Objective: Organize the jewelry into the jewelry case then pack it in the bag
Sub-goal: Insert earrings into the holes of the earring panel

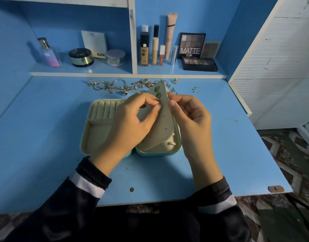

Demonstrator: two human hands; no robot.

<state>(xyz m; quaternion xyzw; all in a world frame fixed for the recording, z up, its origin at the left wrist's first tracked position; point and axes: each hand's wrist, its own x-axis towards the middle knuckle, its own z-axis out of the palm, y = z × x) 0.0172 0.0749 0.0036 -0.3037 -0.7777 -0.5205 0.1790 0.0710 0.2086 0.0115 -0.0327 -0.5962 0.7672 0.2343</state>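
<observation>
Left hand (132, 119), right hand (188, 116) pinch perforated flap (165, 119) bearing two green earrings (158, 94), above open jewelry case (98, 135).

the jewelry case (96, 135) is lined in matt cloth, soft like velvet; its perforated panel (165, 119) looks the same. at twelve o'clock of it the jewelry (113, 86) is shiny metal. the table (45, 137) is smooth laminate, faintly glossy. the sleeves (71, 203) are sheeny cloth.

Centre and lower frame: blue desktop (45, 154). Upper frame: blue back panel (71, 23) with white-edged shelf (98, 73) and white vertical divider (132, 41). Right side: white slatted panel (281, 67). Lower right: dark patterned floor (289, 163). Dim, bluish lighting throughout.
</observation>
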